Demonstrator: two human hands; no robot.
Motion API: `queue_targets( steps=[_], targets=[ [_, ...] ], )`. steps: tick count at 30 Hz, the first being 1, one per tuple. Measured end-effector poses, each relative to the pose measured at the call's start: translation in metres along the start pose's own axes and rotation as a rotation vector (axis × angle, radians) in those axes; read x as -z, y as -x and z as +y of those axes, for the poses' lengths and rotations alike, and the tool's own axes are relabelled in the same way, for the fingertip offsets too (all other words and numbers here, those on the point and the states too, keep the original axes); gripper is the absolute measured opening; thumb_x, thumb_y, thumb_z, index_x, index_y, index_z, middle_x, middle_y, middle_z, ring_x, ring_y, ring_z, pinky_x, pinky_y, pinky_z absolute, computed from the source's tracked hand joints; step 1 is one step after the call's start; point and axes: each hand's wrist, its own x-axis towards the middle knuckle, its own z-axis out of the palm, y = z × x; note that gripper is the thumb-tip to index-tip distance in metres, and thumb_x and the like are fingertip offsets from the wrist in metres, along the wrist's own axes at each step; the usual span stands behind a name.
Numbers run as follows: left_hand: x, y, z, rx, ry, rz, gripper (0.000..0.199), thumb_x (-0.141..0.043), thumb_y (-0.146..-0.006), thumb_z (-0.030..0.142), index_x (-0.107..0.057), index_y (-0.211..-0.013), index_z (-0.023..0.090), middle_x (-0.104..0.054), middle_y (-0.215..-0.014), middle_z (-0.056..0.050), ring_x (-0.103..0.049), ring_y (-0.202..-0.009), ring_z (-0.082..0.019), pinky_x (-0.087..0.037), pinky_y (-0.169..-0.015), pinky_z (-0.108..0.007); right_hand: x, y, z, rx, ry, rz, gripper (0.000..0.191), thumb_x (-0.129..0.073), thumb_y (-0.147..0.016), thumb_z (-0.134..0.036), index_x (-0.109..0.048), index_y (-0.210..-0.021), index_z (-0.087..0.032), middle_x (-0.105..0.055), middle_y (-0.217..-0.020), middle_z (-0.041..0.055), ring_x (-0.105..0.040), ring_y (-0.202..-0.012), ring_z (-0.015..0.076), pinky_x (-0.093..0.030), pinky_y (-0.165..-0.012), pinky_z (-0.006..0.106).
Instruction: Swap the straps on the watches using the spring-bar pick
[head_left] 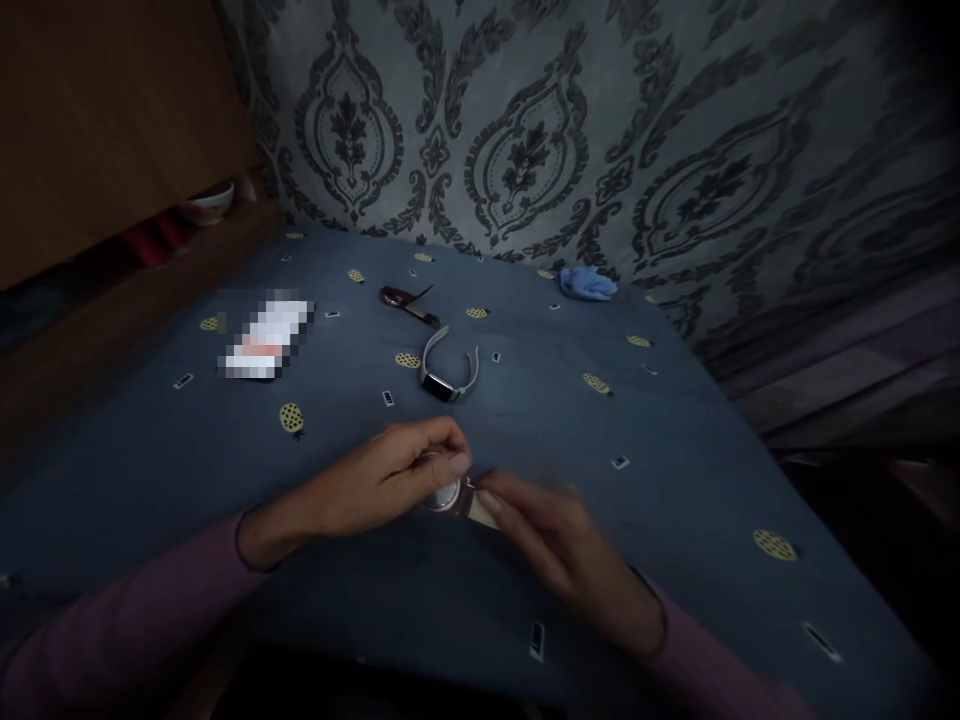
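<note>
Cream-strapped watch (442, 500) between left hand (379, 478), pinching its round case (445, 496), and right hand (566, 540), grasping its strap (483, 511)

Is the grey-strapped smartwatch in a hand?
No, the smartwatch lies on the blue cloth, apart from the left hand and right hand.

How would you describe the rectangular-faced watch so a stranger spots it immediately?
On the blue tablecloth, find the pale-strapped watch between the dark-strapped watch and the left hand. Its strap curves up toward the wall. Its black rectangular face sets it apart from the round watch being handled.
</note>
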Motion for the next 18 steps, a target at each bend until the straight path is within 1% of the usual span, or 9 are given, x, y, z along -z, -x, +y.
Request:
queue_targets(
  steps=[2,5,10,14,18],
  targets=[
    [0.004,0.000,0.001,0.052,0.027,-0.097,0.014,-0.057,-0.090,0.032,-0.056,-0.094,0.019,-0.053,-0.075,0.004,-0.047,-0.066,-0.011,-0.037,-0.060,-0.024,0.002,0.002,0.001,-0.032,0.015,0.008,0.031,-0.037,-0.105,-0.030,-0.061,-0.087,-0.019,-0.063,-0.070,0.0008,-0.058,-0.057,0.0122,-0.042,-0.059,0.025],
    [0.006,0.002,0.002,0.105,0.091,-0.161,0.014,-0.062,-0.081,0.021,-0.055,-0.093,0.019,-0.051,-0.075,0.005,-0.044,-0.065,-0.010,-0.036,-0.058,-0.022,0.004,0.004,0.001,-0.033,0.022,0.010,0.033,-0.038,-0.105,-0.031,-0.060,-0.084,-0.019,-0.058,-0.065,-0.0014,-0.054,-0.054,0.0110,-0.040,-0.056,0.024],
    [0.003,0.003,0.000,0.104,0.203,-0.174,0.013,-0.063,-0.080,0.021,-0.055,-0.090,0.019,-0.051,-0.075,0.005,-0.044,-0.064,-0.010,-0.034,-0.058,-0.022,0.006,0.004,-0.002,-0.014,-0.002,-0.013,0.034,-0.039,-0.105,-0.033,-0.058,-0.081,-0.019,-0.053,-0.061,-0.0026,-0.051,-0.052,0.0106,-0.038,-0.053,0.024],
    [0.003,0.002,-0.003,0.110,0.211,-0.175,0.014,-0.063,-0.081,0.021,-0.055,-0.092,0.018,-0.051,-0.074,0.005,-0.042,-0.063,-0.009,-0.033,-0.059,-0.023,0.011,0.002,-0.003,-0.006,0.014,-0.054,0.036,-0.038,-0.105,-0.035,-0.060,-0.081,-0.019,-0.055,-0.063,-0.0012,-0.050,-0.053,0.0113,-0.039,-0.055,0.025],
    [0.004,0.002,-0.003,0.102,0.205,-0.180,0.015,-0.064,-0.081,0.021,-0.056,-0.093,0.018,-0.052,-0.076,0.005,-0.043,-0.064,-0.009,-0.034,-0.059,-0.022,0.014,0.000,-0.001,-0.059,-0.015,-0.084,0.040,-0.038,-0.105,-0.038,-0.063,-0.081,-0.019,-0.054,-0.062,-0.0018,-0.050,-0.053,0.0107,-0.041,-0.055,0.023]
  ],
)
